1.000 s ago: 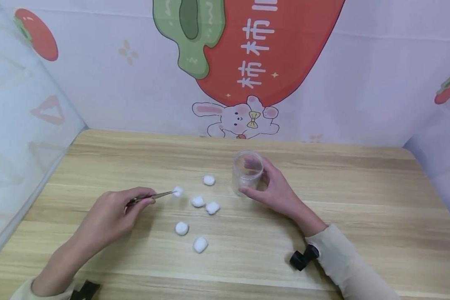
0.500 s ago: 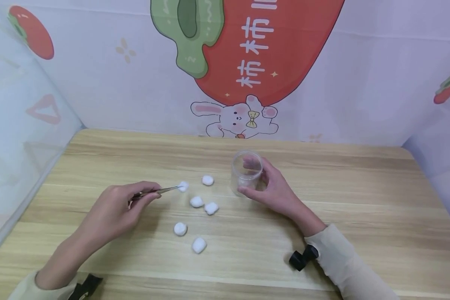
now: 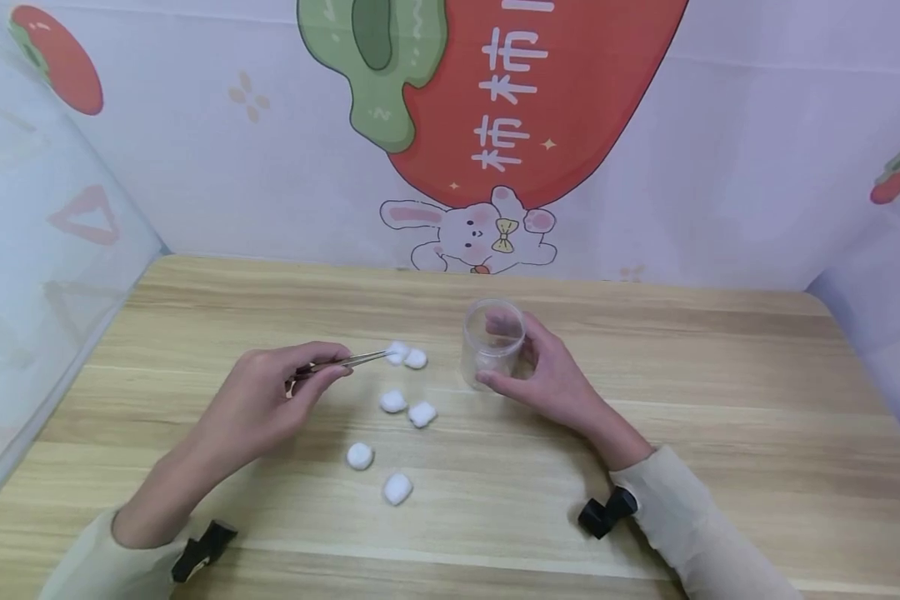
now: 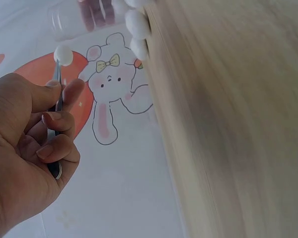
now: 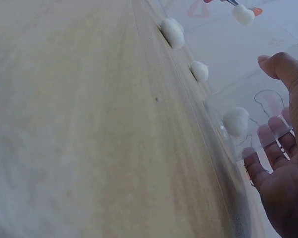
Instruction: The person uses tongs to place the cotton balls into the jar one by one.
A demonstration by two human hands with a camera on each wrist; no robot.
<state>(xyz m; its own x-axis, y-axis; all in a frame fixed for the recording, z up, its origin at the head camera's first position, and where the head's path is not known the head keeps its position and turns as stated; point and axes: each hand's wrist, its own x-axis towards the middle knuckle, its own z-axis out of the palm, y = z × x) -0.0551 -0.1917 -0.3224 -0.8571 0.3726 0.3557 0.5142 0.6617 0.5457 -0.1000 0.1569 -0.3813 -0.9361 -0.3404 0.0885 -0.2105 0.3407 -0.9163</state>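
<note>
Tweezers [image 3: 360, 359] point rightward, toward jar [image 3: 486, 343]; jar's axis upright.

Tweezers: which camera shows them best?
Left wrist: the tweezers appear close, both ends visible though the left hand covers parts. Head shows them smaller, partly hidden; right wrist, only their tips at its top edge.

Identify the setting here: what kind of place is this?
Probably a staged indoor tabletop recording booth. Signs: the wood-grain table, the cartoon-printed backdrop behind it, with side panels closing in the left and right.
</note>
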